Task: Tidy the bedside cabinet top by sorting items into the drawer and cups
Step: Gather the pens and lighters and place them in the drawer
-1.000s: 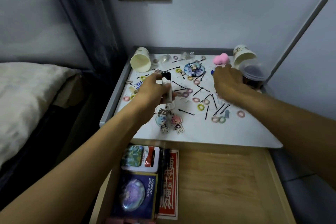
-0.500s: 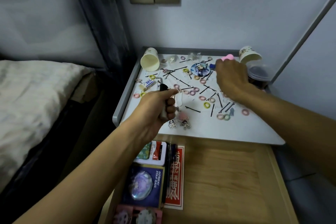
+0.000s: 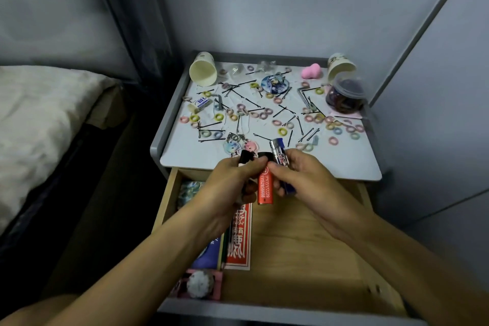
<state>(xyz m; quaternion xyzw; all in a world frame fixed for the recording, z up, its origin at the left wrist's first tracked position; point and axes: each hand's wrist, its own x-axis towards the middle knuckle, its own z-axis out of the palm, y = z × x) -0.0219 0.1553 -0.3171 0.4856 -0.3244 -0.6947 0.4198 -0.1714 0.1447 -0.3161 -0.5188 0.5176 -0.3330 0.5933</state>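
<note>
Both hands meet over the open wooden drawer [image 3: 304,241], just in front of the cabinet top [image 3: 344,161]. My left hand [image 3: 225,190] grips a black-capped white lighter [image 3: 244,157]. My right hand [image 3: 304,180] holds a blue lighter [image 3: 279,153] and pinches an orange lighter [image 3: 265,190] between the two hands. The cabinet top is strewn with several coloured hair ties [image 3: 282,131] and black hairpins [image 3: 254,102]. Two paper cups lie tipped over at the back, one on the left [image 3: 202,71] and one on the right [image 3: 340,66].
The drawer holds a red card box [image 3: 239,246], a blue box [image 3: 206,254] and a pink item [image 3: 197,286] along its left side. On top are keychain charms [image 3: 238,144], a round badge [image 3: 274,83], a pink sponge [image 3: 311,71], an eraser [image 3: 202,102] and a lidded jar [image 3: 345,95]. A bed [image 3: 39,127] lies to the left.
Both hands pulled back from the cabinet top to above the drawer. The right hand now carries a blue lighter and an orange one, brought beside the lighter in my left hand.
</note>
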